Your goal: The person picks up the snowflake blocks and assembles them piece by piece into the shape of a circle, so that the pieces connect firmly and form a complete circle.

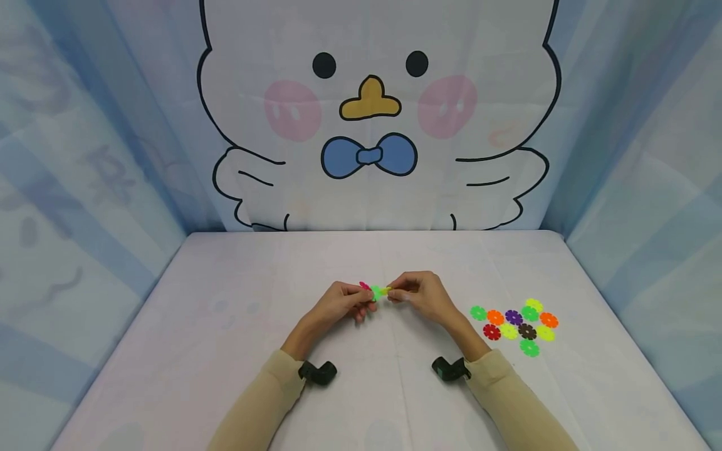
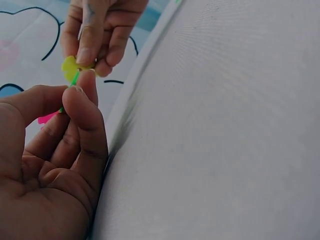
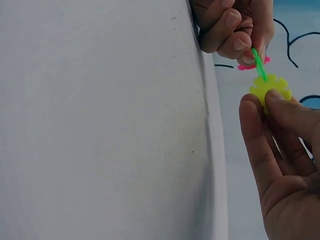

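Above the middle of the table, my left hand (image 1: 340,302) pinches a green notched plastic disc (image 1: 376,294) between thumb and fingers. A pink disc (image 3: 246,66) sits at the green one's far side, partly covered by the left fingers. Facing it, my right hand (image 1: 422,294) holds a yellow notched disc (image 3: 272,86) by its edge with thumb and fingertips. In the right wrist view the green disc (image 3: 259,65) stands edge-on and meets the yellow disc's rim. How deeply their slots interlock cannot be made out.
To the right of my right forearm lie several loose discs, among them a purple disc (image 1: 514,317), a red disc (image 1: 492,332) and a brown disc (image 1: 527,331). A white cloth covers the table (image 1: 254,269). Behind it hangs a curtain (image 1: 372,200) with a cartoon print.
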Available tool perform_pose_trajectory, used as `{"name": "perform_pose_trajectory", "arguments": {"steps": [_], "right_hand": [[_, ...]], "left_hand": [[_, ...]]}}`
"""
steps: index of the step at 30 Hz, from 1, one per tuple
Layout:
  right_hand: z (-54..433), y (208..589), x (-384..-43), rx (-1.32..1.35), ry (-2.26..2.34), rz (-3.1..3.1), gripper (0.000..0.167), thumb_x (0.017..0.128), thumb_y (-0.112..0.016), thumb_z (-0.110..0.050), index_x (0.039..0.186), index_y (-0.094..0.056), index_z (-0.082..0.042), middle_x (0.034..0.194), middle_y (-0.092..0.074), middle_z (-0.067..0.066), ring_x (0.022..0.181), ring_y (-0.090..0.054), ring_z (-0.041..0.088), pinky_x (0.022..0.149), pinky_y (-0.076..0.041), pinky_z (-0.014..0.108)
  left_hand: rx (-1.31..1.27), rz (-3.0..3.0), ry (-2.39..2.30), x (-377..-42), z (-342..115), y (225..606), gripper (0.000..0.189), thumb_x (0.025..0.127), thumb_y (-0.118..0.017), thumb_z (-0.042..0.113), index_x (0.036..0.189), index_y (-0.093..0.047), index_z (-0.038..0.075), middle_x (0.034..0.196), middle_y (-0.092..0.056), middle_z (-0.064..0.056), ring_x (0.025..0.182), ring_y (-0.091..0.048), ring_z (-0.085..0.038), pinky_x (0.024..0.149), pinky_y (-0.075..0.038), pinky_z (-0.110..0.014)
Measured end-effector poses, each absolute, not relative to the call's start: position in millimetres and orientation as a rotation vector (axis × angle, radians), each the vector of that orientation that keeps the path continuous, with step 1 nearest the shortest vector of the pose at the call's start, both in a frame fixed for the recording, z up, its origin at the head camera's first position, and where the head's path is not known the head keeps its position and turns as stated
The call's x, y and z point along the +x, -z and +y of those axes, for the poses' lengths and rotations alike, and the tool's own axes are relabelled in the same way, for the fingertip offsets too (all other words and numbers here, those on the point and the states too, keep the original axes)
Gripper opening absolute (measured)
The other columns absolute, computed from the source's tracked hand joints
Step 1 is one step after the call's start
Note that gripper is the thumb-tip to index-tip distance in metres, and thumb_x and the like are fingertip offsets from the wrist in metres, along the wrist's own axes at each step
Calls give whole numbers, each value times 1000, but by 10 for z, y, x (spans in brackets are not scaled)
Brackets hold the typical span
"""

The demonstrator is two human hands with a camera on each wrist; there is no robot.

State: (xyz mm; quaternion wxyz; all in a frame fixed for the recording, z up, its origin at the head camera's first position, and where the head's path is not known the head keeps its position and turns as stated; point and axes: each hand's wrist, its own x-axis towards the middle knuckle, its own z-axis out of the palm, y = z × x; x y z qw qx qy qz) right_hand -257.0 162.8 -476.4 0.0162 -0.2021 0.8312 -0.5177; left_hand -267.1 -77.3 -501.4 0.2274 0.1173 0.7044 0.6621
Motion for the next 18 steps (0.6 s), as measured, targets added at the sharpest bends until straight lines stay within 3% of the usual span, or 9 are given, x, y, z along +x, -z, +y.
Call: {"name": "perform_pose_trajectory", "arguments": {"steps": [7, 18], "right_hand": [[1598, 4769, -2574, -608, 1603, 2588, 5, 94, -78, -4, 98, -81, -3, 95, -82, 15, 87, -80, 23, 77, -66, 33], [1581, 4743, -2544, -558, 1565, 2648, 5, 93, -81, -8, 97, -82, -6, 93, -82, 12, 85, -79, 20, 73, -63, 26]], "left_hand": [[334, 1949, -1818, -2662, -770, 5016, 29, 105, -65, 15, 108, -75, -12, 77, -76, 3, 61, -59, -6, 57, -54, -20], [315, 1928, -1842, -2653, -770, 4998, 28, 104, -66, 17, 108, -74, -10, 80, -76, 1, 63, -60, -8, 58, -55, -21]]}}
